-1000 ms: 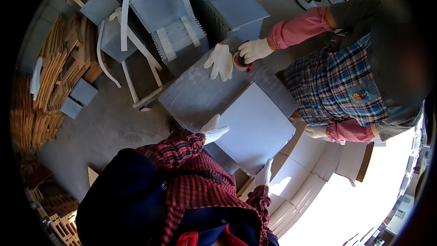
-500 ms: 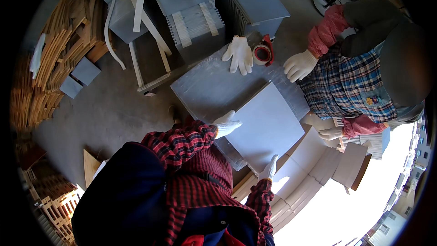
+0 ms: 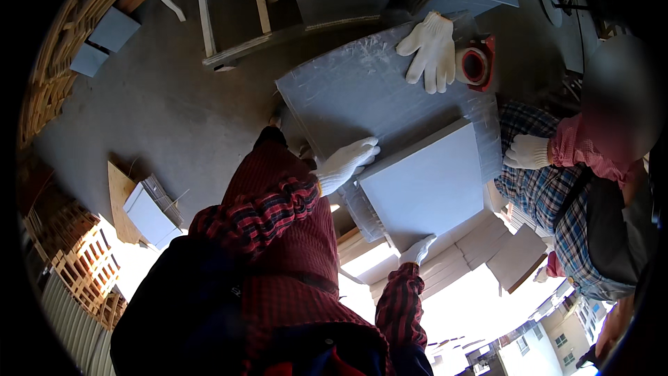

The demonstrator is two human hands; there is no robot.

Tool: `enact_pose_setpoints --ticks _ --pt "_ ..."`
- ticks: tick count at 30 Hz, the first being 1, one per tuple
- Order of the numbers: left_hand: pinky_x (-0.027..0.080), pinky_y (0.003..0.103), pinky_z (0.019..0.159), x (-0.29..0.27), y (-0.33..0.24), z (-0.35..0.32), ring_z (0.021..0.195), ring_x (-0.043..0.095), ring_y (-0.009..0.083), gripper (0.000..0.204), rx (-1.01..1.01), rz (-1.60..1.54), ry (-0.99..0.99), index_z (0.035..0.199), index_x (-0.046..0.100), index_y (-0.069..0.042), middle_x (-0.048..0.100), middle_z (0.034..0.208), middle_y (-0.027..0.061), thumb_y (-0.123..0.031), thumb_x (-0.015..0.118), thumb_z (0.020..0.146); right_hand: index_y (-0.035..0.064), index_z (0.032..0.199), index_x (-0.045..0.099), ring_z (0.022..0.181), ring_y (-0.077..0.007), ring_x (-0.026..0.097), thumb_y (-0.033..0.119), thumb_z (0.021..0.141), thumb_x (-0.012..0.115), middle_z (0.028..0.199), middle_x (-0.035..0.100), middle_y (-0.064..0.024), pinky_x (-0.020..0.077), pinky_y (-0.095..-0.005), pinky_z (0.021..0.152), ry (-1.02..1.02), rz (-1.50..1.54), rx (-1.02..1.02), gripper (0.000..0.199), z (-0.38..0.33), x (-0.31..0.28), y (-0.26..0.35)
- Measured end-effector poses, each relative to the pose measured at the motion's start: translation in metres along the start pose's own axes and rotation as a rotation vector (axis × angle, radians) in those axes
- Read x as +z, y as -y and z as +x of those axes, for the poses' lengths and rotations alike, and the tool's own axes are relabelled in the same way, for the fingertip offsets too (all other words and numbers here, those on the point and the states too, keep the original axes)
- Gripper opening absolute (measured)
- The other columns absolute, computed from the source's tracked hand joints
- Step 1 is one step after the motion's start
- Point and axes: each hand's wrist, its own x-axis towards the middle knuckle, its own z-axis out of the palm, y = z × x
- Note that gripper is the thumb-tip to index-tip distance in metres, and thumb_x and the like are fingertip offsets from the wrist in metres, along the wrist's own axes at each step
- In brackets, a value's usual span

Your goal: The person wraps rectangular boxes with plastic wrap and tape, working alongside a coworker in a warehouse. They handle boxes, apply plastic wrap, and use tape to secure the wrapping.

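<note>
A flat, pale grey square slab or box point(image 3: 428, 181) lies on a worktop point(image 3: 334, 90) covered in scuffed plastic film. My left hand point(image 3: 348, 163), in a white knit glove, is just off the slab's left corner, fingers stretched out and holding nothing. Against the slab's near edge rests my right hand point(image 3: 417, 251), also gloved, with straight fingers lying along it. A loose white glove point(image 3: 430, 52) lies at the far side of the worktop, beside a red tape dispenser point(image 3: 476, 64) with a roll of tape.
A co-worker in a plaid apron point(image 3: 536, 188) stands right of the worktop, one gloved hand point(image 3: 527, 152) near its edge. Pale cartons point(image 3: 480, 244) stand beyond my right hand. Grey panel stacks point(image 3: 348, 3) and a low frame point(image 3: 236, 49) stand behind; wooden pallets point(image 3: 76, 247) are at left.
My view has shifted, so the worktop appears higher. My left hand has come away from the slab's edge; the right stays at the near edge. The co-worker has turned and drawn the far hand back.
</note>
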Motion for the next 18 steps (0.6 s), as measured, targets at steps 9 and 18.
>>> enact_pose_setpoints --ticks 9,18 --pt "0.022 0.046 0.122 -0.046 -0.004 0.022 0.150 0.024 0.0337 0.069 -0.086 -0.257 0.327 0.156 0.021 0.003 0.027 0.159 0.0256 -0.041 0.043 0.107 0.0042 0.155 0.032 0.141 -0.0328 0.038 0.073 0.098 0.027 0.159 0.034 -0.0142 0.0284 -0.0425 0.118 -0.307 -0.142 0.082 0.089 -0.045 0.033 0.066" --pt "0.020 0.038 0.123 -0.060 -0.013 0.031 0.152 0.019 0.0282 0.063 -0.170 -0.302 0.475 0.156 0.013 0.005 0.021 0.162 0.0236 -0.032 0.036 0.110 0.0075 0.153 0.036 0.140 -0.0332 0.039 0.073 0.098 0.025 0.157 0.038 -0.0142 0.0298 -0.0469 0.118 -0.374 -0.237 0.097 0.087 -0.020 0.016 0.054"
